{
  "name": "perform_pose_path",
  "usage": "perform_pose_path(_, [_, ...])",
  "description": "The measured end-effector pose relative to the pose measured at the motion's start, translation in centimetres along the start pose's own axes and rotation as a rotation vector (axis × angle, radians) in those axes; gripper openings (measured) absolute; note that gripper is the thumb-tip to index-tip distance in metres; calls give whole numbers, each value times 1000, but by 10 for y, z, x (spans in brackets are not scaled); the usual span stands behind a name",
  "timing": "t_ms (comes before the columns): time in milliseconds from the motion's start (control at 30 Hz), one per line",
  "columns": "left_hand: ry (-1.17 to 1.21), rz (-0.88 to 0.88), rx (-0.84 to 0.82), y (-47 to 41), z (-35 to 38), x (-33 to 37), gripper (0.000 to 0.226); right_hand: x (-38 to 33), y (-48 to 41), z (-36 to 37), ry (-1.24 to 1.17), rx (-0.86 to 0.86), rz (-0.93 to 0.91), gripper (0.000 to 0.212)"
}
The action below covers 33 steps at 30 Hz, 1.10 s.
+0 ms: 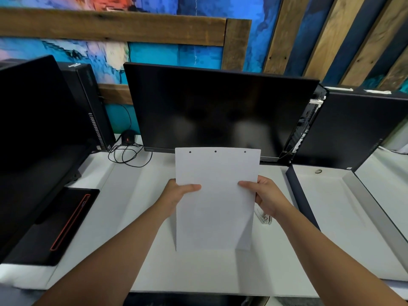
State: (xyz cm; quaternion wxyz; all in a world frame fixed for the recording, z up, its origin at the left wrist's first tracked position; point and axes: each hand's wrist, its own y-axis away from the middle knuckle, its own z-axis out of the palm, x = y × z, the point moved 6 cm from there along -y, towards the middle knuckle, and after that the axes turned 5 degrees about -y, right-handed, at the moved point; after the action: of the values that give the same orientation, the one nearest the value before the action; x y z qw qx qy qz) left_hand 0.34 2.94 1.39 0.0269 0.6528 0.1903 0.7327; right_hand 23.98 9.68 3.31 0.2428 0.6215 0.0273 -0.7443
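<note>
Far left: dark monitor (28, 133) on a black stand base (55, 224) with an orange strip. Behind it, a black desktop tower (92, 102). Next to that, a wired mouse (128, 136), red light on, cable looped on the white desk (136, 206).

Left hand (175, 195): grips the left edge of the paper at mid-height. Thumb lies flat across the front face. The other fingers are behind the sheet, so I cannot tell how they lie.

Paper (216, 195): white, held upright in portrait in front of the central monitor (220, 107), which is switched off. Three punched holes run along the top edge. The bottom edge sits at or just above the desk; contact cannot be confirmed. The lower right corner shows a shaded crease. Whether this is one sheet or several I cannot tell.

Right hand (268, 197): mirrors the left, with the thumb pressed on the front near the right edge and the remaining fingers hidden behind.

Just below the right hand: a small metal fastener piece (264, 218) lying on the desk, too small to identify further. Further right: a small metal ring (318, 171) on a white surface, and a second black computer case (353, 129).

Progress, as judged: the holes are already punched and the paper is lifted and squared between both hands. The holes are empty, with no fastener or ring through them. What seems left is binding or filing the paper, probably with the metal piece near the right hand.
</note>
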Motion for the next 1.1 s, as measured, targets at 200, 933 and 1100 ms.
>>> perform_pose_path(200, [3, 70, -8, 12, 4, 14, 38, -18, 16, 4, 1, 6, -100, 15])
perform_pose_path(933, [-33, 49, 59, 28, 0, -5, 42, 3, 31, 12, 40, 24, -102, 25])
perform_pose_path(1100, [-55, 49, 55, 28, -1, -6, 33, 5, 31, 13, 36, 43, -95, 16])
